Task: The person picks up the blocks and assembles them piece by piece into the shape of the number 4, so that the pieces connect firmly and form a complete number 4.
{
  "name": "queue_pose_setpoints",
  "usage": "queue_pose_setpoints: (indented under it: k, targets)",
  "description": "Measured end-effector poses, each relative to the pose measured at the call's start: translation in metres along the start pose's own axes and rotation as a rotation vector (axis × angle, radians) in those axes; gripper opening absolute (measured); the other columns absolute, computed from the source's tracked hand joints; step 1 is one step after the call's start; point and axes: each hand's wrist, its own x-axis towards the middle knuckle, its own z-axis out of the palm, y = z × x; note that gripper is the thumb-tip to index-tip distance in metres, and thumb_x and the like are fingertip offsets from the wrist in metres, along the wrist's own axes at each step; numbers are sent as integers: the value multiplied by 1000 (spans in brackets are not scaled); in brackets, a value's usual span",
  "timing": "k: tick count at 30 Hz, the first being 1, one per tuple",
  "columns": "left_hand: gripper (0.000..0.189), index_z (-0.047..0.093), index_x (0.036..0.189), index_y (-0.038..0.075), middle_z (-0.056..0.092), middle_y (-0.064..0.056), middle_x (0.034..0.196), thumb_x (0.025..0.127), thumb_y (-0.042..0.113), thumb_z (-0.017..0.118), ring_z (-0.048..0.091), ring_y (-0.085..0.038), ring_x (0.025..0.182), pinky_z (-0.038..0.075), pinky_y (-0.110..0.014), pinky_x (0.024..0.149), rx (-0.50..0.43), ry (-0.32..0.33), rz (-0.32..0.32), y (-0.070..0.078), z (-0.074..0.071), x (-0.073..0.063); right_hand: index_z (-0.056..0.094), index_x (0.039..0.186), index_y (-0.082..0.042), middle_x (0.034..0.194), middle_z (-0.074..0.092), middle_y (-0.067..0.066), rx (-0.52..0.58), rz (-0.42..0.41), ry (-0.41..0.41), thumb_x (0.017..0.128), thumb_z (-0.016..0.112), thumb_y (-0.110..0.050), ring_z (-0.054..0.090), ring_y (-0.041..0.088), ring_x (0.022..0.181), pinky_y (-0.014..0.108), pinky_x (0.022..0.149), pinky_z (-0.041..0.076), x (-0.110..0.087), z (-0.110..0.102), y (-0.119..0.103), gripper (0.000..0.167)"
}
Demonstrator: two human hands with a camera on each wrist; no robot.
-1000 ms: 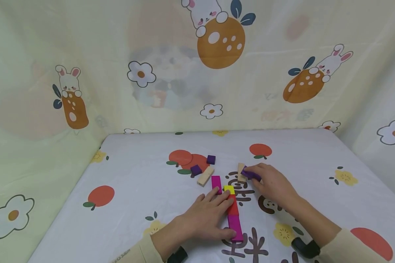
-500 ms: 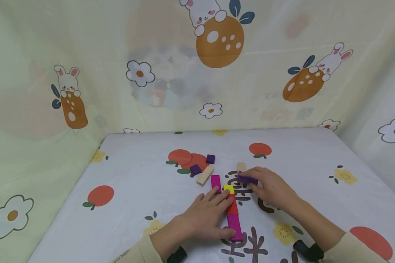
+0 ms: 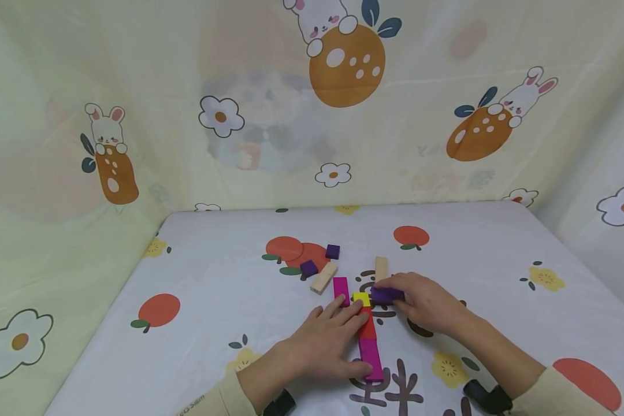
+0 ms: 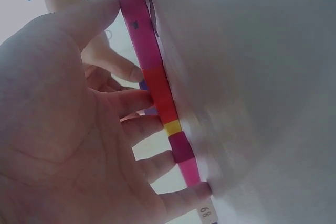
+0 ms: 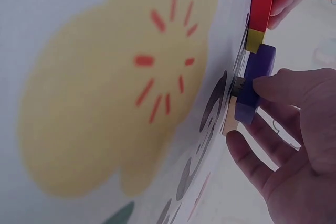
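Observation:
My left hand (image 3: 325,341) lies with spread fingers along a row of blocks, its thumb touching the near magenta block (image 3: 371,359) and its fingertips at the red block (image 3: 367,325), the small yellow block (image 3: 361,298) and the other magenta block (image 3: 340,289). Between thumb and fingers, my right hand (image 3: 431,303) pinches a purple rectangular block (image 5: 254,85). That block is just right of the yellow one in the head view; whether they touch I cannot tell. Directly beyond it lies a plain wooden block (image 3: 381,268), partly hidden by the right hand and the purple block.
A second wooden block (image 3: 325,278) lies slanted beyond the left hand. Two small dark purple cubes (image 3: 309,268) sit farther back on the printed white tablecloth (image 3: 213,260). A patterned curtain (image 3: 270,190) rises behind the table.
My right hand has brought the purple block nearer and slightly left, down to beside the yellow block, uncovering part of the wooden block behind. The left hand has stayed in place.

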Motion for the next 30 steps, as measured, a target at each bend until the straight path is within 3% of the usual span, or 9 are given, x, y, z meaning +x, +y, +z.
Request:
queue_pose_setpoints:
  k: [30]
  targets:
    - [88, 32, 163, 31, 23, 10, 172, 89, 69, 61, 16, -28, 161, 32, -62, 120, -14, 2, 5, 0, 1, -2, 71, 131, -17, 129, 72, 7, -16, -19, -78, 92, 76, -7, 65, 33, 124, 55, 104, 52, 5, 5, -4, 41]
